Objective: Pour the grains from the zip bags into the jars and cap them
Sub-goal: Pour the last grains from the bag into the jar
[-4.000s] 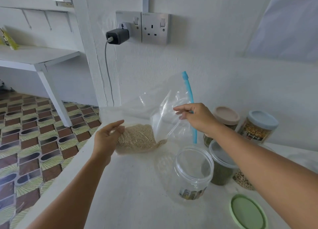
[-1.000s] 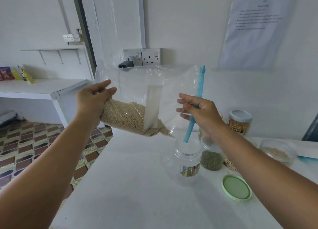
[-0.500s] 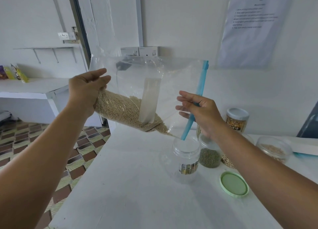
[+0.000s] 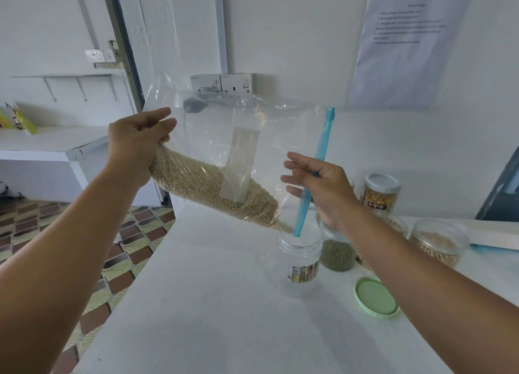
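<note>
1. A white table stands against a white wall, with patterned floor tiles to its left.
2. The left hand and right hand each pinch the tilted zip bag of grains above the open jar.
3. A green lid lies right of the jar.

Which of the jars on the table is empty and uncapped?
The clear jar under the tilted bag's blue zip end. It holds nothing and has no lid; the jars behind it hold grains.

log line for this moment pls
step: pouring | left hand: grips zip bag bottom, raised | right hand: pinches blue zip edge over open jar | green lid: off
</note>
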Demonstrator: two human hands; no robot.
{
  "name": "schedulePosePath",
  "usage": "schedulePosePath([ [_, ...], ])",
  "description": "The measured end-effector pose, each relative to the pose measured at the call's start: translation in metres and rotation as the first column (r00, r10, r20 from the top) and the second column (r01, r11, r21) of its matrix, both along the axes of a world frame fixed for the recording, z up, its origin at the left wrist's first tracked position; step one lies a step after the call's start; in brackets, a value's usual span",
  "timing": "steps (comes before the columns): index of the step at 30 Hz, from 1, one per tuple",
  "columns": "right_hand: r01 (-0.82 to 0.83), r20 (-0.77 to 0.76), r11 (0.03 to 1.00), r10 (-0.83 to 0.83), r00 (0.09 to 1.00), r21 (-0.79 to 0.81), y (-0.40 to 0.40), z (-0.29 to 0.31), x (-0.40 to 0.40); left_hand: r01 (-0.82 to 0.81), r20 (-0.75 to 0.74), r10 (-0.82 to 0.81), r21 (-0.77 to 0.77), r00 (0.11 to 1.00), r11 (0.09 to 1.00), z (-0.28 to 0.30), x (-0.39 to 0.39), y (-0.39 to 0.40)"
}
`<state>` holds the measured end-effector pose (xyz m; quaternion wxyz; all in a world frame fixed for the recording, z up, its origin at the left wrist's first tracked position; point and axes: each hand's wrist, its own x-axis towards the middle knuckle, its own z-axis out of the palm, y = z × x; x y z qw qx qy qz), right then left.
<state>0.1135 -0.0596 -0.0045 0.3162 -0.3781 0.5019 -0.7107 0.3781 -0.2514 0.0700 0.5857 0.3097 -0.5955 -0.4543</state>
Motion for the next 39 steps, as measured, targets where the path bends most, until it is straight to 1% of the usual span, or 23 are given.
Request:
schedulePosePath([
  [5,-0.007,-0.004,1.000,0.007,1.000,0.001,0.000,-0.001,-0.002,0.003,-0.018,-0.003,-0.005,1.000,1.000,0.003,-0.001,0.001],
  [13,0.006,0.034,1.000,-0.006,0.999,0.002,-0.003,-0.004,-0.006,0.002,-0.021,-0.003,-0.034,1.000,0.999,0.008,-0.010,0.005],
  [18,0.002,0.029,1.000,-0.002,1.000,-0.003,-0.004,0.002,-0.003,-0.009,-0.032,0.008,-0.012,0.999,1.000,0.009,-0.008,0.000],
  [24,0.009,0.027,1.000,-0.009,1.000,-0.012,-0.005,0.006,-0.001,0.011,-0.054,-0.013,-0.034,0.998,0.999,0.019,-0.008,-0.004],
  [39,0.015,0.043,1.000,-0.014,0.999,-0.023,-0.009,0.007,-0.001,0.000,-0.065,-0.003,-0.049,0.998,0.999,0.022,-0.014,-0.008],
])
